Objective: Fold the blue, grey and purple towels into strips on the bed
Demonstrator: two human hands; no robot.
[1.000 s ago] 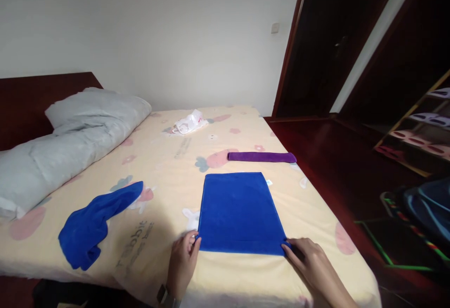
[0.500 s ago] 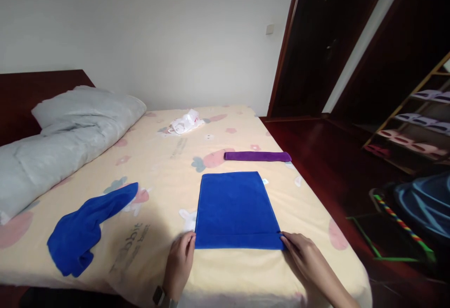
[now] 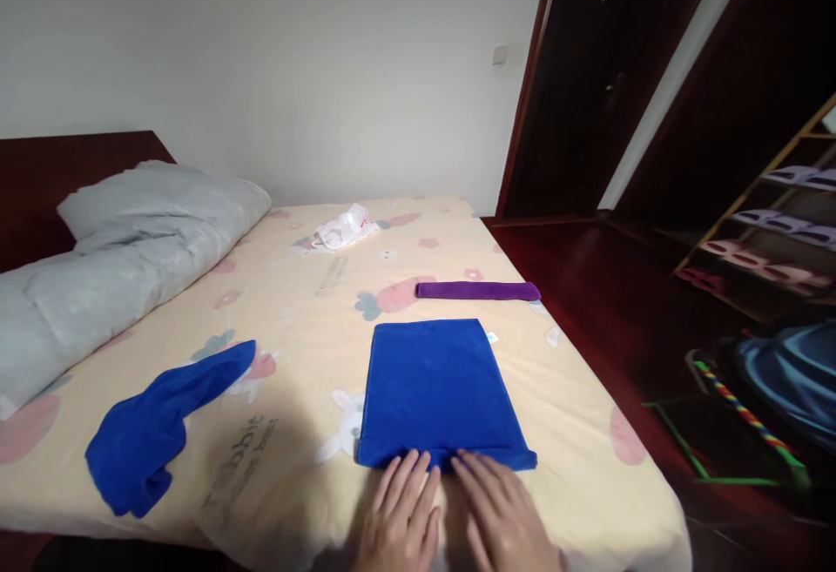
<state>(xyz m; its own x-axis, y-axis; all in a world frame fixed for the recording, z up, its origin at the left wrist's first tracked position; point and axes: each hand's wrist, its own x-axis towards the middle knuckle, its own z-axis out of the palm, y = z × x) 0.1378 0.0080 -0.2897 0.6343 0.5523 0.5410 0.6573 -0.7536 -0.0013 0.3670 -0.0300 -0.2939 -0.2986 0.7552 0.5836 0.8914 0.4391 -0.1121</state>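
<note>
A blue cloth [image 3: 431,385] lies flat on the bed, its near edge folded over into a narrow strip. My left hand [image 3: 401,515] rests with fingers stretched out, their tips on that folded edge left of its middle. Beside it, my right hand [image 3: 500,515] lies open too, fingertips touching the same edge a little to the right. Neither hand grips anything. Beyond the cloth is a rolled purple cloth [image 3: 478,291]. Off to the left, a second blue cloth [image 3: 153,433] lies crumpled.
The bed [image 3: 293,293] has a patterned cream sheet. A white plastic bag [image 3: 346,226] lies toward its far side, and a grey quilt [image 3: 144,232] is bunched at the left. On the right stand a shoe rack [image 3: 764,215] and a dark blue item [image 3: 793,380].
Both hands have let go of the cloth's near corners and moved inward, now flat and side by side on the folded edge. The near strip looks narrower.
</note>
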